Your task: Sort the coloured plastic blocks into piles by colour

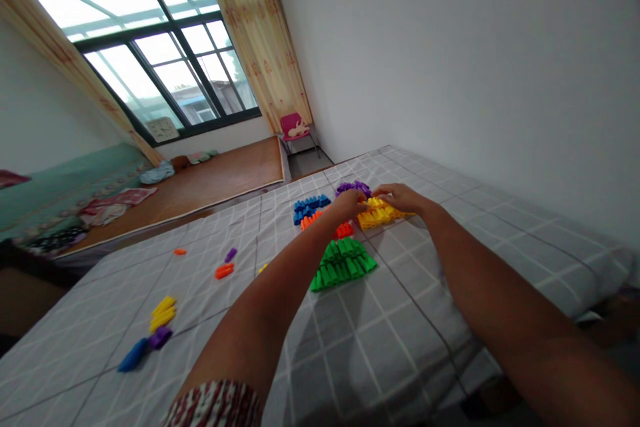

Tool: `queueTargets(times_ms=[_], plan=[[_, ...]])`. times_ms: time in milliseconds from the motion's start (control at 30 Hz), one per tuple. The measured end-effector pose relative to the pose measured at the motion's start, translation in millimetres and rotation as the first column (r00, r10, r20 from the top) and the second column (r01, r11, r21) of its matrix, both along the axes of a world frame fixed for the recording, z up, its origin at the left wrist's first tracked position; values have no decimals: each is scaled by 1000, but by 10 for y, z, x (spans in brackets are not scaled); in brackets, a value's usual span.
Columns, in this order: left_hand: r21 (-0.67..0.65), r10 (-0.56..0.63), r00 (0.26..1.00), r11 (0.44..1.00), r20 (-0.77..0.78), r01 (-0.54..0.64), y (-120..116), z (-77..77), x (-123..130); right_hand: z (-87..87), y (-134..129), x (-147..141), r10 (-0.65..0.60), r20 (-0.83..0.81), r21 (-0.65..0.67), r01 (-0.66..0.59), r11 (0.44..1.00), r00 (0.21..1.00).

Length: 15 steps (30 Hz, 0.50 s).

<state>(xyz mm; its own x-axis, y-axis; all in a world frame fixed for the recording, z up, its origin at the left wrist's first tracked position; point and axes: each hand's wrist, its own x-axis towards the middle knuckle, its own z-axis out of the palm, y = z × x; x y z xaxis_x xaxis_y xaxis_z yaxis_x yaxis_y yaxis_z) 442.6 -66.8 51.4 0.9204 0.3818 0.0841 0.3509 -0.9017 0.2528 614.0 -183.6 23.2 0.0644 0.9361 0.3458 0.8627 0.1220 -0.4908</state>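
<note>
Both my hands are at a stacked group of yellow plastic pieces point(380, 215) on the bed. My left hand point(351, 201) has its fingers bent together at the upper left end of the stack. From the right, my right hand point(399, 197) curls its fingers down onto the top row. Around them lie similar groups: purple pieces point(353, 187) behind, blue pieces point(311, 207) to the left, orange pieces point(344, 230) partly hidden by my left forearm, and green pieces point(345, 263) nearer to me. The exact kind of piece is too small to make out.
Loose on the checked bed sheet point(390, 327) are yellow pieces point(163, 313), a purple piece point(160, 337), a blue piece point(134, 355) and orange pieces point(225, 271). A white wall point(475, 80) borders the right side. A pink chair point(294, 127) stands beyond the bed.
</note>
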Motion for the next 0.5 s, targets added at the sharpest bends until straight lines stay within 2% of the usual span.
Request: queueTargets(times_ms=[167, 233, 300, 400, 500], plan=[[-32, 5, 999, 999, 46, -3, -83, 82, -81, -12, -2, -43, -73, 14, 31, 73, 997, 997], [-33, 11, 990, 999, 138, -7, -129, 175, -185, 0, -21, -66, -156, 35, 86, 153, 985, 987], [-37, 24, 967, 999, 252, -15, -172, 286, -392, 22, -48, -90, -241, 57, 161, 229, 960, 969], [-54, 65, 933, 997, 355, -49, -200, 428, -961, 52, -94, -131, -321, 60, 288, 292, 912, 945], [-102, 171, 918, 984, 357, -143, -159, 483, -1814, 65, -137, -194, -354, 36, 400, 311, 862, 935]])
